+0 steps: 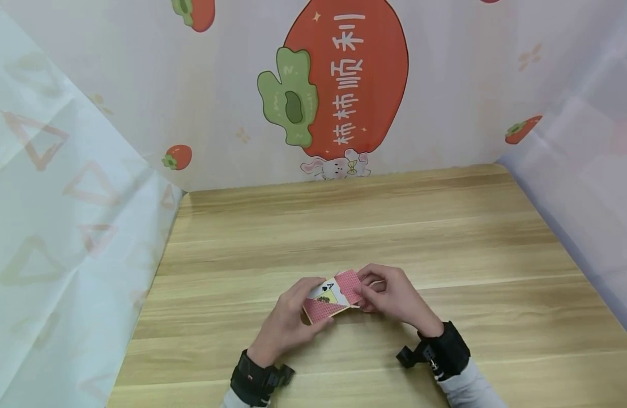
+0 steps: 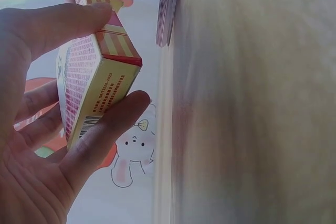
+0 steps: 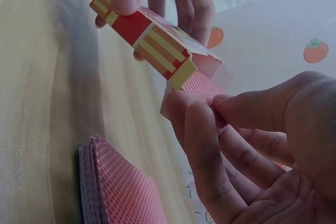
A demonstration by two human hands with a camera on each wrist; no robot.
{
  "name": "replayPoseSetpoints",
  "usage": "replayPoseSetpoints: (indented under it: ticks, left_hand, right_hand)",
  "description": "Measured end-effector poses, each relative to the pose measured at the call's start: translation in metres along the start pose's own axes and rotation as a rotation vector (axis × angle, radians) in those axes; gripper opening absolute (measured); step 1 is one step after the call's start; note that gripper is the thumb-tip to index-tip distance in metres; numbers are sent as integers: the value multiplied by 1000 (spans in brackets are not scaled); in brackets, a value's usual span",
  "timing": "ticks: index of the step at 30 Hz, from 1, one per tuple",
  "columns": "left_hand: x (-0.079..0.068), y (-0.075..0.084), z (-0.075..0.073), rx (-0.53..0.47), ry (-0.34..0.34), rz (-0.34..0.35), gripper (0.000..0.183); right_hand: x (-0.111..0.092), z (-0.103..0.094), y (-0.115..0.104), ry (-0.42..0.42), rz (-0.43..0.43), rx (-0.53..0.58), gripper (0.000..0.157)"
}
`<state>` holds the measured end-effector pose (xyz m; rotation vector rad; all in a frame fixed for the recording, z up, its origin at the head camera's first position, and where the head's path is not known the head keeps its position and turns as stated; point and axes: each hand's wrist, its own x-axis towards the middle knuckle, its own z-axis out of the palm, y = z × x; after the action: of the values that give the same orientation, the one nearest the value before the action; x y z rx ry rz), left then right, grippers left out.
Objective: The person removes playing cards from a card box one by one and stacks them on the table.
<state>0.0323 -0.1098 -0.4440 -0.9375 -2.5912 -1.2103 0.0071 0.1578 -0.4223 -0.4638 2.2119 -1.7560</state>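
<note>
My left hand (image 1: 288, 323) grips a small card box (image 1: 320, 300), thumb on one side and fingers on the other. The box has an ace of spades on its front, red patterned areas and yellow-striped narrow sides. It is tilted above the table, its open end facing my right hand (image 1: 397, 292). In the right wrist view, my right thumb and fingers pinch red-backed playing cards (image 3: 202, 90) at that open end, partly inside the box. The loose end flap (image 3: 182, 73) sticks out beside them.
A separate stack of red-backed cards (image 3: 128, 184) appears below the hands in the right wrist view. The wooden table (image 1: 216, 249) meets a white printed cloth (image 1: 231, 102) at the back, with cloth hanging at both sides.
</note>
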Motion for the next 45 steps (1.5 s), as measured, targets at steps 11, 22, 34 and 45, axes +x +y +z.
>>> replayPoseSetpoints:
  ticks: [11,22,34,45]
  left_hand:
    - [1,-4,-2,22,43,-27,76]
    - [0,-5,-4,33,58,-46,75]
    - [-2,-9,-6,58,71,-70,76]
    - [-3,-11,-5,66,80,-82,76]
  right_hand:
    - [-1,-24,-2,116,-19,-25,23]
    - [-1,-31,-6,205,30,9,25]
    - [-1,-38,4,269,22,124,34]
    - [4,-45,19,332,85,113,38]
